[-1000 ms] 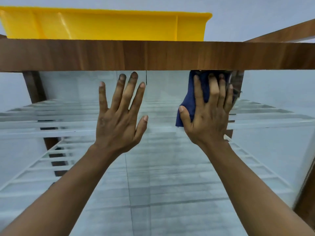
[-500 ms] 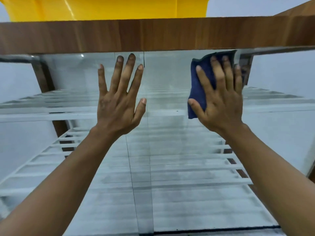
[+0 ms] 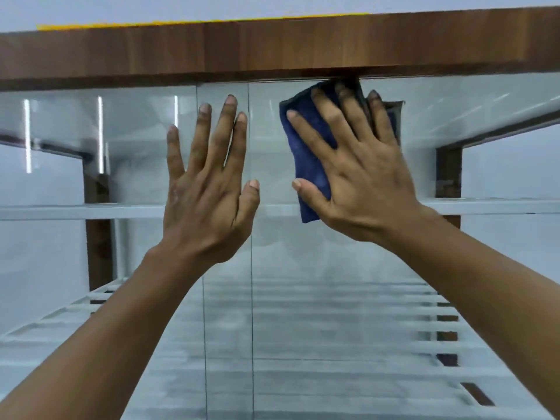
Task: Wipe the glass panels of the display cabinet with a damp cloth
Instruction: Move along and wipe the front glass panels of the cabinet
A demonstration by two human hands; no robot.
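- The right hand lies flat, fingers spread and straight, pressing a folded dark blue cloth against the clear glass panel of the cabinet.
- The cloth's long axis runs up and down. Its top edge meets the brown wooden top rail, so the glass left to cover lies below and to either side of it.
- The left hand holds nothing and rests spread on the glass just left of the cloth, the thumbs near each other.
- Compared with half a second ago, the cloth hand sits closer to the left hand, and the yellow plastic tub on top has shrunk to a sliver behind the rail.
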